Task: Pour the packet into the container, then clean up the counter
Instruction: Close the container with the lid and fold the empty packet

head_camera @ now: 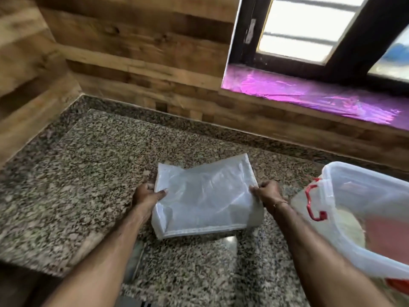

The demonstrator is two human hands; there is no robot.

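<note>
Packet [205, 196] pinched w/ both hands, L [147, 196] & R [267, 193].

Wide bare stretch of granite counter [88, 173] to the left and far side of the plastic packet [205, 196], open up to the wood-plank walls [132, 52] in the far-left corner. On the right, blocked by a translucent storage container [358, 191] with a red latch [318, 216], just beside the right hand [269, 193]; only a narrow gap between them. Near of the packet, more open granite. Far right, above the counter, a recess lined with pink plastic sheet [298, 91] below the window [298, 29].
</note>
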